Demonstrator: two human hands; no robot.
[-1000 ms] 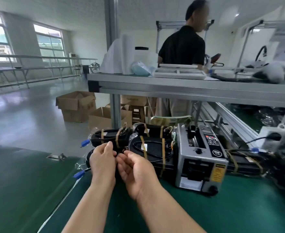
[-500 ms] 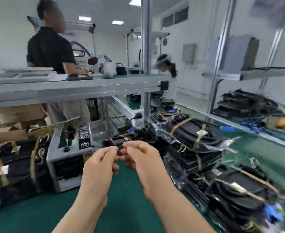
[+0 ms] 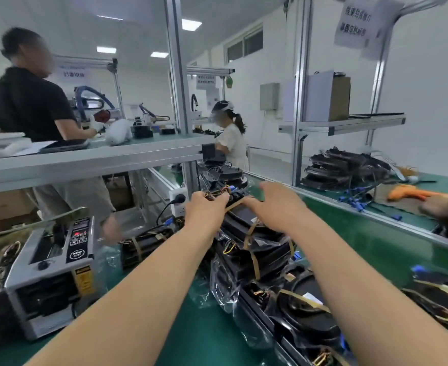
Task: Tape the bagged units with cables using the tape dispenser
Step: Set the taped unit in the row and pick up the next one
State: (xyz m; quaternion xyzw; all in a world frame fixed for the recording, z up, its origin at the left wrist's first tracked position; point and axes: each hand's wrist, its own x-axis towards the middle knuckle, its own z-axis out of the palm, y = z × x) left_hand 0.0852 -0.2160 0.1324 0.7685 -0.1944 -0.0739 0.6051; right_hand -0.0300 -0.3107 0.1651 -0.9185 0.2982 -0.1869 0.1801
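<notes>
brown tape strip (image 3: 235, 205) is pinched by left hand (image 3: 205, 211), pressed by spread right hand (image 3: 274, 204), along top black bagged unit (image 3: 245, 215) edge.

A factory assembly line: green conveyor belt (image 3: 376, 247), aluminium-framed workstations (image 3: 85, 161).

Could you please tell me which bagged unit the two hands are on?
The top unit of the central stack: the left hand grips and the right hand presses a tape strip at its far end; others lie untouched.
</notes>
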